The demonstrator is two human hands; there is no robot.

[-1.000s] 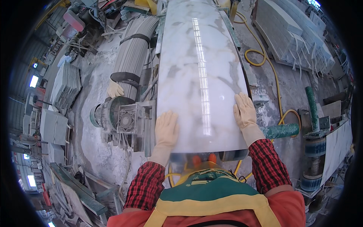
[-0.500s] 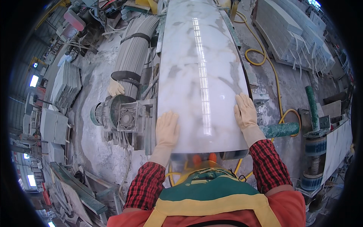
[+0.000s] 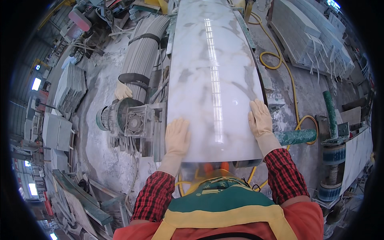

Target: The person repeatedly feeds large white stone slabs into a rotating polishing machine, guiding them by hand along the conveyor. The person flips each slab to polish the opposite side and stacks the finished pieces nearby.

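Note:
A long, polished white marble slab (image 3: 202, 84) with grey and tan patches stretches away from me, reflecting a bright strip of light. My left hand (image 3: 177, 136), in a cream rubber glove, lies flat over the slab's left edge near its close end. On the opposite edge, my gloved right hand (image 3: 260, 117) rests a little farther up, fingers stretched forward. Neither hand grips anything. Beneath the slab's near end, part of a dark roller (image 3: 247, 163) shows.
Left of the slab stands a motor with a gearbox (image 3: 135, 121), beside a strapped bundle of grey strips (image 3: 144, 56). A cream glove (image 3: 123, 91) shows there; whether a hand fills it, I cannot tell. Rightward are a green pipe (image 3: 296, 137), yellow hose (image 3: 291, 76) and stacked stone blocks (image 3: 296, 28).

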